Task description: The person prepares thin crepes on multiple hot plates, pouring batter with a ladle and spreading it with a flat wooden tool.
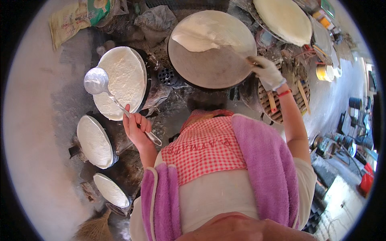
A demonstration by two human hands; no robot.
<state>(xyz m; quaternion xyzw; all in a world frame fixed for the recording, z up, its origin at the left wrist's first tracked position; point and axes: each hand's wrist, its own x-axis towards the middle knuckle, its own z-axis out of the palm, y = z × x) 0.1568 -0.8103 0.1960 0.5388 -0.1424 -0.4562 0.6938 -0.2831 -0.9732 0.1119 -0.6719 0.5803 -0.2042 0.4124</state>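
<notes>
My left hand point(137, 128), bare, is closed around the handle of a metal ladle point(96, 81), whose bowl with whitish residue hangs over the left edge of a batter-covered round griddle. My right hand point(267, 70) wears a white glove and is at the right rim of a large round griddle point(208, 67). Its fingers pinch something thin and brown, partly hidden, from which a pale streak runs left over the griddle. A pale sheet of batter or dough point(211, 33) covers the far part of that griddle, with a thick fold near the middle.
Two smaller pans with white rounds point(94, 141) point(111, 190) stand at the lower left. Another pale round point(283, 19) lies on a pan at the upper right. A slatted round rack point(283, 102) holding wooden-handled tools sits under my right forearm. A straw broom point(95, 227) is at bottom left.
</notes>
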